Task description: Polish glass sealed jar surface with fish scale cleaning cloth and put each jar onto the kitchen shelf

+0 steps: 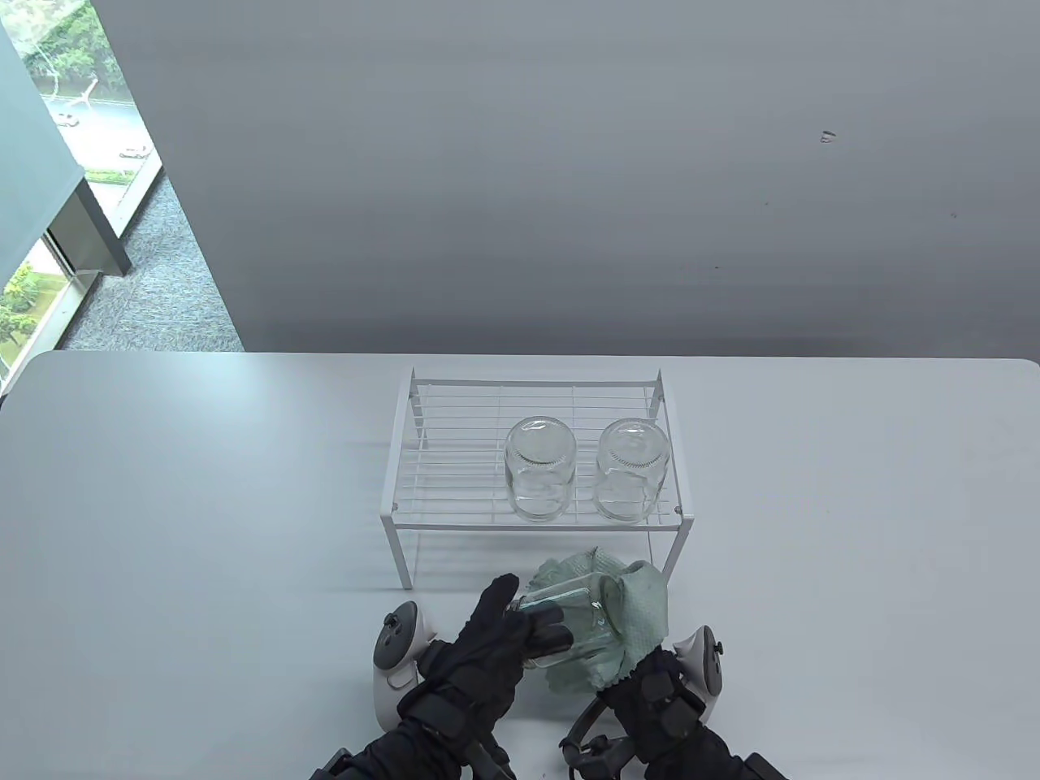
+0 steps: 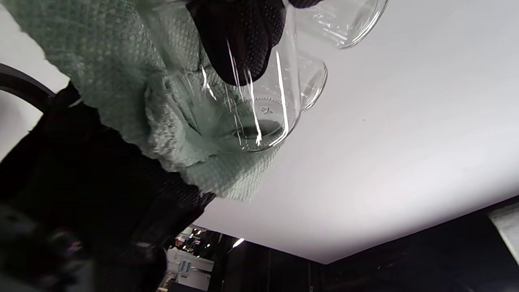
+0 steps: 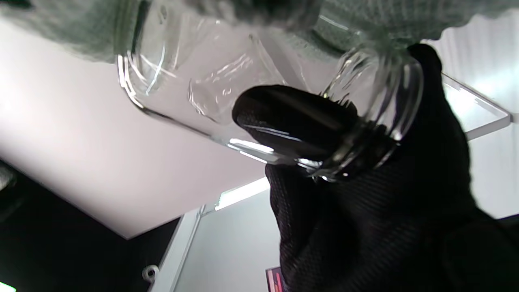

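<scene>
A clear glass jar lies on its side just above the table, in front of the shelf. My left hand grips it at the mouth end; in the right wrist view one gloved finger lies along the jar by its threaded neck. My right hand holds the pale green fish scale cloth wrapped over the jar's base end, and the cloth hides its fingers. The left wrist view shows the cloth bunched against the jar.
The white wire kitchen shelf stands mid-table. Two glass jars stand upside down on its right half; its left half is bare. A grey wall rises behind the table, and a window is at far left.
</scene>
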### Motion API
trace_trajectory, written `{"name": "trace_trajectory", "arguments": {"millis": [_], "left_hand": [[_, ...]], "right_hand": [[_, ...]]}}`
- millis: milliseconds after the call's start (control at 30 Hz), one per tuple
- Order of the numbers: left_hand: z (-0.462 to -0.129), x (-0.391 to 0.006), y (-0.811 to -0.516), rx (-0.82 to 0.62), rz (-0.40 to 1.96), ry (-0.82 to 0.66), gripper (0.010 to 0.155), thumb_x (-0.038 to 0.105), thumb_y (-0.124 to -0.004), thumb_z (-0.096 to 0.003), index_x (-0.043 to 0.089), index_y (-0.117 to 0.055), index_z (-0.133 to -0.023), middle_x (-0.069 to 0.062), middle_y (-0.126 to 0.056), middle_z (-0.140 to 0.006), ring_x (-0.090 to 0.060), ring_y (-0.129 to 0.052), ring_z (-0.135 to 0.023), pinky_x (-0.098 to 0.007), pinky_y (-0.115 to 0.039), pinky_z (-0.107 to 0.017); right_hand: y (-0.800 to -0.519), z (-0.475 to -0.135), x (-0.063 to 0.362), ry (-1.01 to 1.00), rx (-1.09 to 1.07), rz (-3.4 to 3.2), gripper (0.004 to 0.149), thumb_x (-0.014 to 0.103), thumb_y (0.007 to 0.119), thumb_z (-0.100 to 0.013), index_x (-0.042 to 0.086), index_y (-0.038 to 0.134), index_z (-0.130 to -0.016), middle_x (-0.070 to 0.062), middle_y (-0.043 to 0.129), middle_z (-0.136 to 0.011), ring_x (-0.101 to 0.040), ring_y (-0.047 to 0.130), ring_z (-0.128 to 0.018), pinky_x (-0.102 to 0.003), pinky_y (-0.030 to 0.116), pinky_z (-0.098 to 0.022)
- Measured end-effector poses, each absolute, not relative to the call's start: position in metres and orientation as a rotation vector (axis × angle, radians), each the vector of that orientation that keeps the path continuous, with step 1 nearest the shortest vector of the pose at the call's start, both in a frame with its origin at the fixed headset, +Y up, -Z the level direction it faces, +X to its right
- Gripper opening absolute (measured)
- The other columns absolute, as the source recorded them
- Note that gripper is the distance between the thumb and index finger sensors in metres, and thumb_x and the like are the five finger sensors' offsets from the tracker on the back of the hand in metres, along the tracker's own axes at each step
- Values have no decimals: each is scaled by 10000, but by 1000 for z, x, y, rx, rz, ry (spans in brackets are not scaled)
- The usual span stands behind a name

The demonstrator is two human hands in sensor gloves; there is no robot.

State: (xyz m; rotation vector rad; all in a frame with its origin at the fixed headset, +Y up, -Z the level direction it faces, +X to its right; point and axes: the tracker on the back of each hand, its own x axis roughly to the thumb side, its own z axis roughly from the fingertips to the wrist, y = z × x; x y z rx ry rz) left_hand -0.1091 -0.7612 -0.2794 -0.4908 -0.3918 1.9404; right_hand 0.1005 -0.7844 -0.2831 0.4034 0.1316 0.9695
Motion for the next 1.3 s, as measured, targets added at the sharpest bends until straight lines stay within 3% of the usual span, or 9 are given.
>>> {"name": "trace_trajectory", "arguments": {"millis": [167,433,567,667,800,900,1067,1200,1300], "left_hand": [[-278,-110,-770,-497,2089,-316,709,342,-537,-585,99,-55,-1044,8,-656,-1011,-89,-899,-859,-475,-356,-763],[-277,-104,-771,-516,2135,-399,709,360,-515,-583,140,-16,-1036,38,-599,-1051,-62,-848,-928,-403,-229,-756],[-278,-105,-766,-526,2073,-410,713,338,-528,-583,129,-18,-1035,3,-606,-1045,-107,-849,-920,-418,-208,-743],[-279,-105,-761,-475,1979,-420,713,331,-549,-577,109,-57,-1042,-10,-645,-1022,-118,-879,-895,-433,-246,-742],[-279,-109,-760,-442,1903,-402,710,323,-564,-571,91,-90,-1046,-30,-672,-1003,-136,-903,-869,-448,-269,-733],[-279,-114,-758,-394,1825,-380,706,309,-584,-562,81,-125,-1048,-49,-700,-981,-158,-921,-840,-459,-274,-722],[-279,-120,-754,-326,1690,-362,695,290,-609,-551,72,-181,-1053,-75,-743,-944,-192,-947,-785,-467,-270,-704],[-279,-119,-751,-240,1527,-394,672,270,-636,-534,60,-268,-1055,-102,-798,-897,-228,-976,-731,-479,-268,-673],[-278,-116,-750,-240,1459,-430,652,265,-631,-532,62,-302,-1058,-125,-822,-881,-252,-986,-713,-471,-256,-672]], "right_hand": [[-784,-281,91,132,499,1179,1014,683,611,-565,2,13,-1019,-344,222,-1032,-569,419,-958,-684,479,-602],[-785,-280,89,135,490,1359,958,505,726,-552,-78,106,-993,-403,395,-961,-584,612,-855,-684,534,-556],[-787,-281,91,82,477,1445,968,532,717,-544,-146,169,-965,-394,540,-905,-536,757,-785,-643,617,-531],[-787,-281,94,57,412,1343,995,496,804,-511,-134,188,-972,-417,531,-894,-578,741,-763,-666,594,-526],[-783,-283,108,-71,349,1325,1018,495,833,-497,-145,190,-960,-420,553,-866,-551,807,-711,-614,669,-508],[-774,-285,118,-200,324,1357,1008,429,875,-470,-116,191,-971,-439,529,-861,-564,808,-690,-625,666,-490],[-754,-285,125,-338,637,1765,906,337,856,-477,-70,243,-1007,-450,386,-919,-680,656,-737,-711,552,-505],[-745,-278,115,-417,880,2066,928,348,850,-477,-42,200,-1013,-452,303,-931,-695,567,-782,-731,492,-527],[-739,-274,104,-469,996,2176,891,354,876,-457,-44,319,-1028,-430,259,-946,-729,450,-792,-759,404,-529]]}}
